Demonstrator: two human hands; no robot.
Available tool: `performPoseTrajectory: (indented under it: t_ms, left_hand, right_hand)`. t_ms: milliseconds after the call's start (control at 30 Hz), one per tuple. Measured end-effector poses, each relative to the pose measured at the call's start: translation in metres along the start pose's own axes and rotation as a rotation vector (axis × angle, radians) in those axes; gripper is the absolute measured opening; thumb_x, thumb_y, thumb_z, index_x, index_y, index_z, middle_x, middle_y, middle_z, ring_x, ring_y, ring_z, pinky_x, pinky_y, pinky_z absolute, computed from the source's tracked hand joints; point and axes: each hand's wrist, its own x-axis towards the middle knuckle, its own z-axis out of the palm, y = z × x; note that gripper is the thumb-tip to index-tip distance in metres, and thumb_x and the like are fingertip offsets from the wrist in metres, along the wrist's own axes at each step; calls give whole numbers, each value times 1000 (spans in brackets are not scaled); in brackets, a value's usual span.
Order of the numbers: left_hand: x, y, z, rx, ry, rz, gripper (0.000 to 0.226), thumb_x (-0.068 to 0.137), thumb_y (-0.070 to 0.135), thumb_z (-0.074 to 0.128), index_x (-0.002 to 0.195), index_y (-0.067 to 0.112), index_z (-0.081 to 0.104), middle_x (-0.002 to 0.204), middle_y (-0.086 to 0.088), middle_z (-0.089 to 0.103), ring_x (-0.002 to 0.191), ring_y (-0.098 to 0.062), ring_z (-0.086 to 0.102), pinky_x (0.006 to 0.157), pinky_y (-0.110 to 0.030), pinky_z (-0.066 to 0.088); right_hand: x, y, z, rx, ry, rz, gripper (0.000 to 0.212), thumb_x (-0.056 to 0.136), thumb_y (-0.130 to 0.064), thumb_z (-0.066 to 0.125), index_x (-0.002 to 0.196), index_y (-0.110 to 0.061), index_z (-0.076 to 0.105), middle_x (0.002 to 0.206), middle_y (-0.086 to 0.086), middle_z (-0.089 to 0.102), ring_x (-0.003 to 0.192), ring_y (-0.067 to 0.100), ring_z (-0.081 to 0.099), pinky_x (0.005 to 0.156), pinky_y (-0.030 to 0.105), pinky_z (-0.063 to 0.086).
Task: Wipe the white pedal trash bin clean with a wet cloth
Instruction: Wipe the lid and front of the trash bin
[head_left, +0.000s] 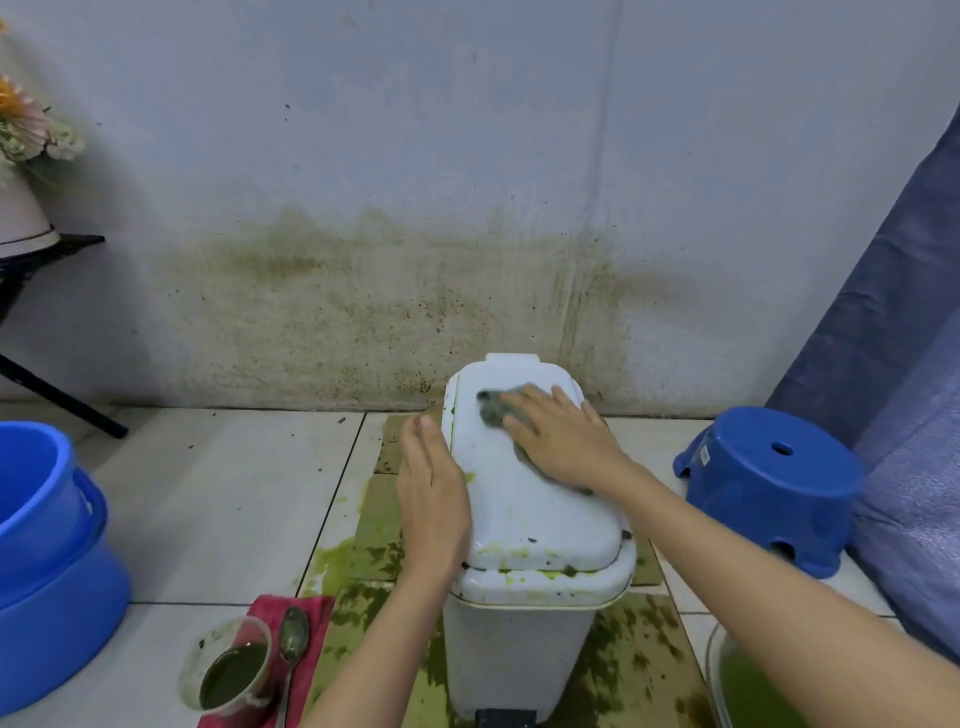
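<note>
Tiled floor (218, 499) meets a pale wall (467, 130) with a wide greenish-brown stain (405, 291) low down, right behind the white pedal trash bin (511, 649). Bin stands on the floor near the wall, center frame, lid (514, 499) closed, black pedal (505, 718) at bottom front. Right hand (563, 441) lies flat on the lid's far right part, fingers straight and spread, pressing a grey cloth (493, 408) onto the lid; cloth sticks out past the fingertips and is blurred. Left hand (434, 493) rests against the lid's left edge, fingers straight and together, grasping nothing. Green smears and dark specks sit on the lid's front rim and along its left edge. Bin sits on flattened cardboard (639, 654) soaked with green and dark blotches, green puddle spreading left onto the tile. Front left: clear plastic cup (228, 670) with dark green liquid, and a metal spoon (292, 649) just beside it, both on a red cloth (306, 623). Far left, 2 blue buckets (52, 561), 1 nested in the other. Right of the bin, an upturned blue stool (769, 483), with blue fabric (904, 322) behind it. Bottom right corner shows a clear container (719, 675) holding green liquid. Upper left: flowers (31, 130) in a pale pot (23, 218) on a black stand (62, 395).
</note>
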Motion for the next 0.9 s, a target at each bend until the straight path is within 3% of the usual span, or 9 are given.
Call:
performPoseTrajectory:
  t_ms: [100, 300, 400, 467, 533, 600, 733, 800, 900]
  left_hand:
    - [1, -1, -2, 1, 2, -1, 55, 100, 51, 17, 146, 24, 32, 147, 2, 40, 133, -15, 37, 97, -24, 25]
    - [-4, 3, -5, -14, 3, -27, 61, 98, 55, 15, 142, 20, 40, 142, -2, 48, 131, -22, 43, 109, -37, 32]
    - [-7, 7, -5, -17, -20, -49, 63, 98, 57, 14, 139, 20, 45, 134, -1, 55, 123, -21, 50, 103, -38, 37]
    - [-8, 9, -4, -15, -22, -68, 62, 98, 57, 14, 133, 21, 51, 128, 2, 60, 115, -20, 54, 93, -34, 39]
    - [-8, 10, -4, -21, -16, -88, 60, 98, 57, 15, 123, 20, 56, 122, 3, 61, 105, -17, 55, 84, -32, 37]
    - [-9, 10, -5, -17, -5, -96, 57, 99, 56, 16, 118, 21, 58, 119, 2, 62, 99, -15, 54, 79, -30, 34]
    - [-8, 9, -4, 41, 1, -68, 59, 100, 53, 16, 124, 19, 57, 123, 0, 62, 103, -16, 52, 86, -32, 36]
    - [-7, 8, -4, 63, 1, -39, 59, 100, 52, 15, 126, 19, 56, 123, -1, 61, 106, -18, 52, 90, -34, 39]
    - [-7, 6, -2, 71, -1, 3, 56, 99, 54, 17, 119, 20, 57, 116, 4, 61, 105, -18, 53, 87, -34, 39]
  right_hand:
    - [19, -18, 4, -13, 6, 67, 49, 101, -44, 17, 149, -34, 16, 159, -8, 6, 146, 24, -1, 118, 44, -1]
    - [-93, -30, 36, 46, 181, -223, 51, 95, -57, 15, 144, -45, 22, 155, -18, 14, 145, 10, 0, 113, 28, -6]
    - [-143, -5, 43, 97, 312, -275, 45, 98, -53, 22, 143, -47, 23, 150, -28, 12, 142, -4, -3, 112, 16, -8]
    - [-149, 10, 40, 304, 400, -172, 44, 98, -44, 32, 142, -39, 32, 147, -26, 23, 140, -7, 10, 113, 13, 6]
    - [-143, 15, 37, 645, 462, 70, 46, 96, -41, 35, 139, -26, 43, 142, -16, 41, 134, 3, 34, 111, 21, 28]
    - [-141, 7, 41, 819, 493, 218, 49, 95, -42, 34, 137, -18, 47, 138, -4, 50, 130, 13, 43, 108, 30, 37]
    - [-158, -17, 59, 626, 540, 14, 40, 98, -27, 43, 133, -43, 37, 148, -22, 26, 143, 2, 10, 114, 21, 12]
    - [-163, -21, 64, 525, 563, -71, 44, 96, -16, 50, 132, -39, 40, 144, -23, 28, 144, 3, 4, 114, 20, 8]
    - [-155, -31, 55, 465, 551, -123, 38, 94, -17, 53, 132, -23, 52, 141, -12, 41, 144, 11, 12, 115, 21, 3]
